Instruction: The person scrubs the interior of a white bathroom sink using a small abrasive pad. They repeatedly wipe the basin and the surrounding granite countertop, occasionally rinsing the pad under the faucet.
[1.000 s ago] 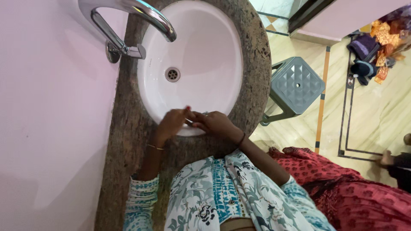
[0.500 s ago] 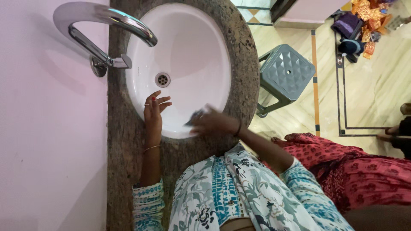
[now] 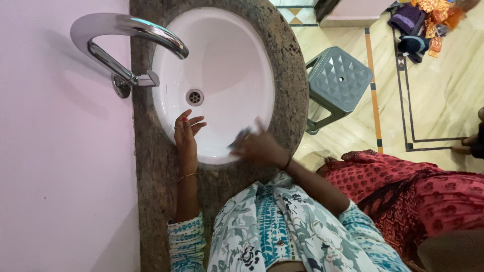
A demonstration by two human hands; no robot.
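White porcelain fills the middle of my head view: an oval sink (image 3: 227,60) sunk into a speckled brown stone counter (image 3: 151,166), its round metal drain (image 3: 194,96) near the wall side. From the pale pink wall (image 3: 60,151) a curved chrome faucet (image 3: 136,27) arches out over the basin.

My left hand (image 3: 185,132) sits at the near rim of the sink, wide open, fingers spread and pointing toward the drain, holding nothing that I can see. Red polish shows on one nail, a thin ring on a finger, and a slim bangle (image 3: 186,177) circles the wrist.

My right hand (image 3: 259,146) is over the near edge of the basin — blurred, so details are poor. It appears closed around a small dark object (image 3: 240,137) that pokes out toward the bowl's inside; what the object is, I cannot tell. A dark band (image 3: 286,163) rings that wrist.

Below the hands I see a floral white-and-teal top (image 3: 272,231) (it takes up most of the bottom of the view). To the right, red patterned cloth (image 3: 418,196), a grey plastic stool (image 3: 340,80) standing on the marble floor (image 3: 433,111) just beside the counter, and — well apart, in the far corner — a heap of coloured cloth (image 3: 421,22).
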